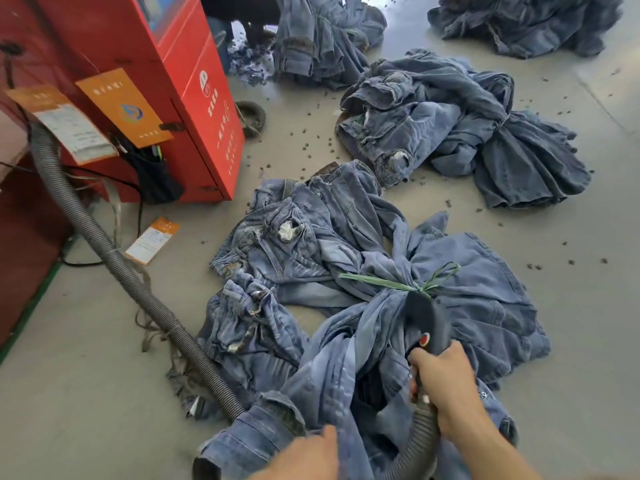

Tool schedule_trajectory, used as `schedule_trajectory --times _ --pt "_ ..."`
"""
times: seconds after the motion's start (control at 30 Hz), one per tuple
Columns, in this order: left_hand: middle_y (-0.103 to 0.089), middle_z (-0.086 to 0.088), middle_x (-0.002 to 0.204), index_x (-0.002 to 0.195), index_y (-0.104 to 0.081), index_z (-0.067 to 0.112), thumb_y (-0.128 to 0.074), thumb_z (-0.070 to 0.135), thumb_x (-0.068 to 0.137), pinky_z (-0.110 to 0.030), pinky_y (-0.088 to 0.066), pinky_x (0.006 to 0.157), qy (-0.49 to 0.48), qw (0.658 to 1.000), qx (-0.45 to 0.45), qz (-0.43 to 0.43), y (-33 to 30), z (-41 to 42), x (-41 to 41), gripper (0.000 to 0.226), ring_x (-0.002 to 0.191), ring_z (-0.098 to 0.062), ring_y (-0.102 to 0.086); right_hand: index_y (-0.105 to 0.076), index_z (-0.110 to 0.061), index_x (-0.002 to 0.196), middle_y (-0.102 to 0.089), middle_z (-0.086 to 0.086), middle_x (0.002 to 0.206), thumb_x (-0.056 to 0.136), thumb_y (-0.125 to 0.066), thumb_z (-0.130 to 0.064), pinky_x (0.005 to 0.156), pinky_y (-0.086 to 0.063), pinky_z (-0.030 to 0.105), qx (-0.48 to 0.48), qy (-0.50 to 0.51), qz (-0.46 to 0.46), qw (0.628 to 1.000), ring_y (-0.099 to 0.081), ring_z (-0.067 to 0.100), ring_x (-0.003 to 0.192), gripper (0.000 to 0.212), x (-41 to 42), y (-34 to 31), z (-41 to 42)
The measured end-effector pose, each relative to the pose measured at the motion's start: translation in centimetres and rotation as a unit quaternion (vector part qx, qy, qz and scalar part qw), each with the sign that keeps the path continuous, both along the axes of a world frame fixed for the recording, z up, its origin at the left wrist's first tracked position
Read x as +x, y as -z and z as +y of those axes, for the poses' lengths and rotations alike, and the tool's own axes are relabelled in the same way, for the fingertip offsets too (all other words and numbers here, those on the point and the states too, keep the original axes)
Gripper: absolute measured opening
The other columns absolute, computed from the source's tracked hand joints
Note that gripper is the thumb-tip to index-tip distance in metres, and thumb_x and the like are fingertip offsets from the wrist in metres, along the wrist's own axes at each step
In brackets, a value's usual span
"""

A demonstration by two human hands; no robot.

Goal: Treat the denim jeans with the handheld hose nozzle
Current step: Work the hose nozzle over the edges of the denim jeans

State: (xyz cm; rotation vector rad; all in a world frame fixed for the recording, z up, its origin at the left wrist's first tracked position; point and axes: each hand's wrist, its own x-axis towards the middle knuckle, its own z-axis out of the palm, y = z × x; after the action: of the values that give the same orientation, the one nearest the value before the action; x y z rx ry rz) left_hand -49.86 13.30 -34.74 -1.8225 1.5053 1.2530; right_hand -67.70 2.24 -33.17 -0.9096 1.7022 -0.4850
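Right hand (446, 386) grip clamped round hose nozzle (424, 327) | nozzle axis ran forward from grip, tip at green tie (415, 287) on bundled jeans (478, 306), floor | left hand (304, 457) nearer, its grip indiscernible.

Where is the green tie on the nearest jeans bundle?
In the head view, the green tie sits right of centre, cinched around the nearest jeans bundle, just beyond the tip of the nozzle held in the right hand.

Grey floor (86, 393): tied denim jeans bundles (363, 271), hose (138, 282), paper tag (152, 240), red cabinet (194, 98).
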Motion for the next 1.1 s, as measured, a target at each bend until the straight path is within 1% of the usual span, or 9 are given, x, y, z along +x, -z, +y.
schedule_trajectory --times 0.2,0.33,0.53,0.7,0.77,0.9,0.93,1.03,1.1 --pt "-0.067 -0.015 0.123 0.098 -0.070 0.010 -0.029 0.057 0.102 -0.042 -0.044 0.099 -0.098 0.988 -0.108 0.049 0.8 -0.2 2.2 0.062 0.120 -0.035 -0.056 -0.049 -0.004 0.087 -0.051 0.019 0.052 0.081 -0.059 0.007 0.045 -0.047 0.040 -0.019 -0.024 0.020 0.999 -0.048 0.027 0.040 0.016 -2.8 -1.3 0.6" --pt "-0.012 -0.002 0.169 0.162 -0.015 0.029 -0.036 0.088 0.084 -0.059 -0.025 0.122 -0.111 0.992 -0.066 0.007 4.3 0.4 6.5 0.100 0.153 -0.039 -0.015 -0.048 -0.002 0.096 -0.058 0.023 0.059 0.081 -0.066 0.003 0.052 -0.045 0.039 0.017 -0.169 -0.001 0.985 -0.054 0.031 0.045 0.024 0.4 -2.7 3.9" --pt "0.002 -0.011 0.173 0.165 0.006 0.028 -0.028 0.112 0.050 -0.063 -0.011 0.124 -0.144 0.987 -0.003 -0.077 5.5 1.5 10.4 0.146 0.156 -0.046 0.006 -0.049 -0.005 0.102 -0.053 0.015 0.060 0.088 -0.066 -0.003 0.049 -0.039 0.031 0.060 -0.288 -0.068 0.953 -0.049 0.025 0.045 0.022 4.7 -4.1 8.3" --pt "-0.065 -0.005 0.133 0.137 -0.060 0.022 -0.061 0.079 0.078 -0.047 -0.050 0.105 -0.221 0.975 -0.010 -0.011 3.0 4.6 14.0 0.082 0.120 -0.027 -0.062 -0.048 -0.006 0.108 -0.053 0.021 0.069 0.087 -0.059 0.001 0.054 -0.041 0.038 0.048 -0.290 -0.122 0.948 -0.051 0.029 0.053 0.025 7.0 -6.2 10.7" --pt "-0.063 -0.004 0.080 0.090 -0.065 0.017 -0.069 0.041 0.092 -0.039 -0.052 0.070 -0.382 0.911 -0.104 0.115 1.6 4.1 13.9 0.025 0.070 -0.022 -0.060 -0.049 -0.007 0.107 -0.053 0.021 0.077 0.082 -0.064 -0.009 0.062 -0.040 0.041 0.033 -0.320 -0.123 0.939 -0.050 0.030 0.062 0.029 7.5 -6.8 12.0" --pt "-0.062 -0.013 0.076 0.090 -0.067 0.012 -0.055 0.010 0.098 -0.031 -0.043 0.065 -0.646 0.657 -0.140 0.364 -1.9 2.9 10.3 0.014 0.069 -0.025 -0.056 -0.055 -0.005 0.109 -0.053 0.016 0.073 0.065 -0.069 -0.017 0.063 -0.037 0.038 0.042 -0.307 -0.171 0.935 -0.047 0.026 0.061 0.048 8.9 -7.9 14.8" --pt "-0.063 -0.008 0.071 0.087 -0.067 0.014 -0.054 0.006 0.093 -0.027 -0.043 0.060 -0.623 0.672 -0.082 0.392 -2.5 3.7 8.8 0.016 0.065 -0.022 -0.057 -0.053 -0.003 0.107 -0.052 0.017 0.070 0.063 -0.068 -0.015 0.060 -0.038 0.038 0.034 -0.281 -0.189 0.940 -0.047 0.026 0.057 0.048 9.4 -8.0 14.9" --pt "-0.071 0.000 0.069 0.087 -0.066 0.020 -0.057 0.008 0.091 -0.016 -0.044 0.061 -0.203 0.937 0.067 0.276 -1.6 7.7 5.4 0.016 0.074 -0.017 -0.065 -0.045 -0.005 0.096 -0.050 0.019 0.062 0.074 -0.061 -0.001 0.048 -0.044 0.037 0.041 -0.201 -0.263 0.943 -0.048 0.026 0.042 0.027 10.9 -7.7 13.2" --pt "-0.061 -0.009 0.081 0.097 -0.061 0.014 -0.046 0.012 0.103 -0.013 -0.040 0.065 -0.121 0.963 0.039 0.238 0.5 7.9 5.4 0.015 0.083 -0.021 -0.060 -0.045 -0.009 0.092 -0.050 0.017 0.062 0.081 -0.056 0.005 0.047 -0.045 0.034 0.053 -0.198 -0.263 0.943 -0.047 0.024 0.043 0.021 12.2 -6.5 10.5"
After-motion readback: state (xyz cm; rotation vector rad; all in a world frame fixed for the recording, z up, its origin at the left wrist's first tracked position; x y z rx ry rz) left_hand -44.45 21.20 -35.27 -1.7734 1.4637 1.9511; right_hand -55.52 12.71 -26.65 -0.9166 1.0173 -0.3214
